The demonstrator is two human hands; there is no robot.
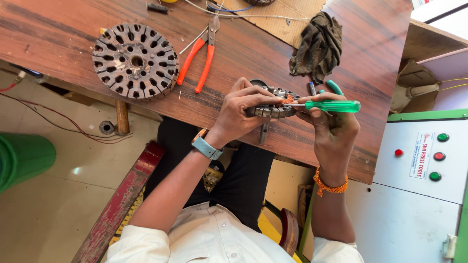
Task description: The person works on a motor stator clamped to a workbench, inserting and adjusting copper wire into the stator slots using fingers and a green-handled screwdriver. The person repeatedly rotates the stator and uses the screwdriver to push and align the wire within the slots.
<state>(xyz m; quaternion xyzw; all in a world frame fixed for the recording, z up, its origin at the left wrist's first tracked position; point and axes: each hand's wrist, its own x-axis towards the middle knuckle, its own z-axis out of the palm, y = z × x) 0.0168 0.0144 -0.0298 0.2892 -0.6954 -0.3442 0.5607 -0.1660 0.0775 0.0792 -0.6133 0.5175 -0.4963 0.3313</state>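
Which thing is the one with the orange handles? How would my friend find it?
Start at the long brown wooden table. Just right of the big round slotted metal disc lie the pliers, beyond the left hand. They are the only tool with two bright orange handles; the screwdriver in the right hand is green.

left hand [241, 109]: frame centre, fingers curled closed, wrist bent | right hand [331, 127]: right of centre, fist clenched, forearm running down-frame
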